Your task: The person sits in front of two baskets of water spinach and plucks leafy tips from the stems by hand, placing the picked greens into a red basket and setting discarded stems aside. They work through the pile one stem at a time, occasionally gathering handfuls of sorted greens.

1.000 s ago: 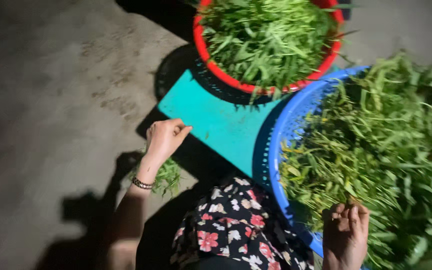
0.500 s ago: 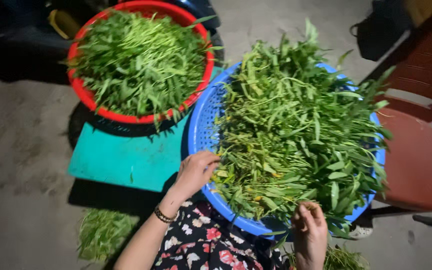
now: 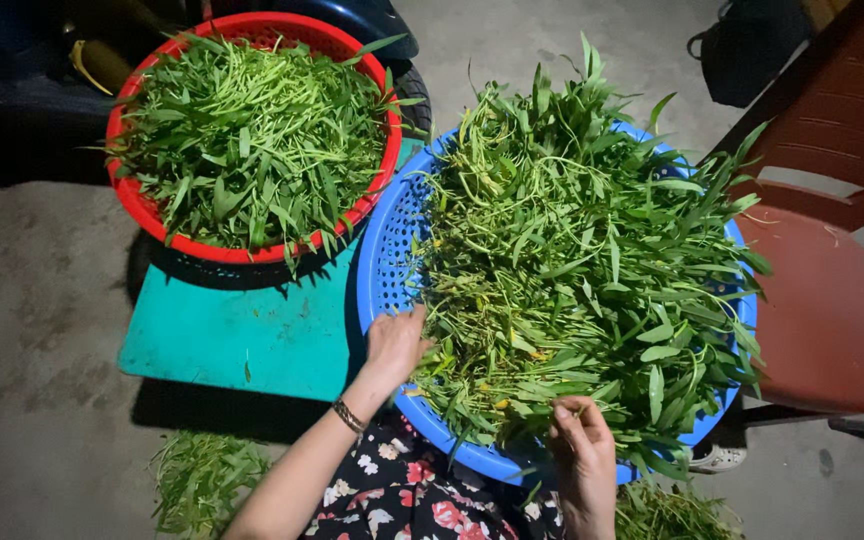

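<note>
the left hand (image 3: 395, 343) was in the near-left edge of the heap of long-stemmed green leafy vegetables (image 3: 582, 280), fingers curled into the stems; whether it had closed on a bunch could not be told, as the fingertips were buried. the right hand (image 3: 580, 432) was at the near rim, fingers bent and pinching a few stems at the heap's front edge.

the heap filled the round blue perforated plastic basket (image 3: 384, 255), which sat partly on the flat teal board (image 3: 242, 335) and partly beyond it, just beside the dark red plastic chair (image 3: 832, 300). the stems lay roughly parallel, long axis running from the near-left of the basket toward the far-right, leaf tips fanning past the far rim.

risks, as judged: the heap stood above the rim and overhung it at several points, so any pull on tangled stems could drag neighbouring ones over the near rim to the concrete floor (image 3: 32, 330), where loose green trimmings (image 3: 202, 480) were lying. the basket's overhang off the board could let it tip toward the person under downward pressure at the near rim. the round red perforated plastic basket of shorter cut greens (image 3: 252, 140) touched or nearly touched the blue one, so a shove could nudge it. low light made yellowed leaves easy to miss.
</note>
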